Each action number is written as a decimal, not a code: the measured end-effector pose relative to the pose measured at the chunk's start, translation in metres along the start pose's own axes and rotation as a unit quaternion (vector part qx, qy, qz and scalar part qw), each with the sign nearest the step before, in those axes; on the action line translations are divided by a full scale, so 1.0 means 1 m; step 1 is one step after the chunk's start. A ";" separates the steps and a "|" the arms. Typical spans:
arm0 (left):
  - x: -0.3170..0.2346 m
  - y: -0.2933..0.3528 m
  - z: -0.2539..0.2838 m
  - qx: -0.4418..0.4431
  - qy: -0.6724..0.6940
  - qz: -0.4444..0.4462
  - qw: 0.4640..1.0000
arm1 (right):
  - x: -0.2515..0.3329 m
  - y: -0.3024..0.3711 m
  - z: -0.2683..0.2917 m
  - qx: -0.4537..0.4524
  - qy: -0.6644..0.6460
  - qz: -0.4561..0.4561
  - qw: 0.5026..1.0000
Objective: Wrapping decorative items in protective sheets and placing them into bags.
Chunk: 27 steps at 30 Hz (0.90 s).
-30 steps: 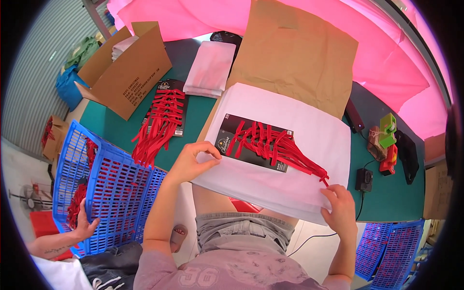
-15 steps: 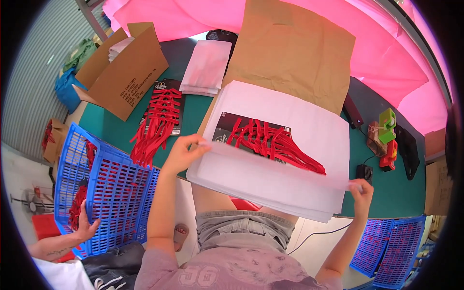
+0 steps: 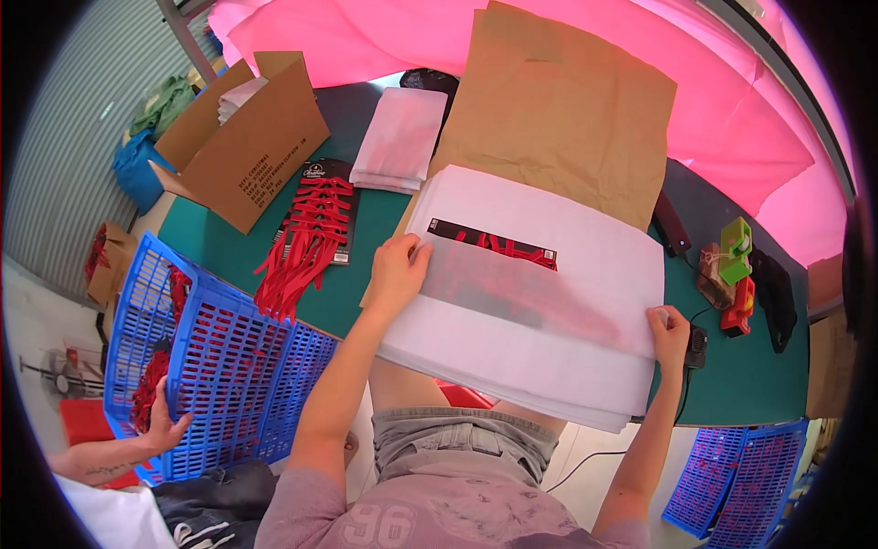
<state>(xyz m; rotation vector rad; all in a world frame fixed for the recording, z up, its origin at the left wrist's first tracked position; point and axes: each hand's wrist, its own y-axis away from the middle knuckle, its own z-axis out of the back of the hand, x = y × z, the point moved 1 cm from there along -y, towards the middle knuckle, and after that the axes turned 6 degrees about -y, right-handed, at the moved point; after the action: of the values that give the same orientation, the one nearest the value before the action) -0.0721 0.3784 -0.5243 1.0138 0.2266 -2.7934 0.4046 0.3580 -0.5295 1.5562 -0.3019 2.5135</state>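
A stack of white tissue paper [image 3: 585,215] lies on the table in front of me. On it rests a dark card with red ribbon bows [image 3: 498,245], its upper strip bare and the rest showing faintly through a folded-up sheet. My left hand [image 3: 399,272] pinches that sheet's left edge, beside the card's left end. At the sheet's right edge my right hand [image 3: 669,331] is closed on the paper. Left of the stack lies a second card of red bows [image 3: 315,224], its ribbon tails hanging toward the table's near edge.
An open cardboard box [image 3: 247,156] and folded white paper bundles [image 3: 400,137] stand at the back left. Brown paper [image 3: 558,110] extends behind the stack. A green tape dispenser [image 3: 734,247] sits at right. Beside the blue crate [image 3: 219,366] is another person's hand [image 3: 167,423].
Both hands have carried the sheet's edge away from me and up over the card, covering most of the red bows. My left hand has also moved right.
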 end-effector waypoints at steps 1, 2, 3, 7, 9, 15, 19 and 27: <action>0.000 0.000 -0.001 -0.024 -0.035 -0.026 0.999 | 0.002 0.000 0.002 0.007 -0.001 -0.005 1.000; 0.000 0.000 -0.001 -0.048 -0.069 -0.052 0.995 | 0.005 -0.001 0.004 0.013 -0.002 -0.009 1.000; 0.000 0.001 -0.002 -0.073 -0.104 -0.078 0.989 | 0.008 -0.001 0.006 0.020 -0.003 -0.013 1.000; -0.029 0.017 -0.007 -0.198 -0.149 -0.169 0.954 | 0.011 0.001 0.003 0.005 0.028 -0.007 1.000; -0.051 0.039 -0.019 -0.146 -0.084 -0.257 0.952 | 0.009 0.006 0.001 -0.016 0.060 -0.001 0.998; -0.068 0.043 -0.041 -0.055 -0.159 -0.282 0.945 | 0.012 0.003 0.008 0.024 0.147 -0.054 0.987; -0.058 0.038 -0.047 -0.017 -0.173 -0.274 0.946 | 0.049 -0.011 -0.018 -0.067 0.271 0.253 0.926; -0.057 0.039 -0.054 -0.029 -0.170 -0.263 0.949 | 0.058 -0.044 -0.078 0.007 0.226 0.214 0.950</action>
<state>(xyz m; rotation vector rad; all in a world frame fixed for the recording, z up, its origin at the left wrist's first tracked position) 0.0122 0.3562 -0.5316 0.4874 0.6075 -3.3469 0.3230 0.4225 -0.5080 0.9416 -0.6043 3.1073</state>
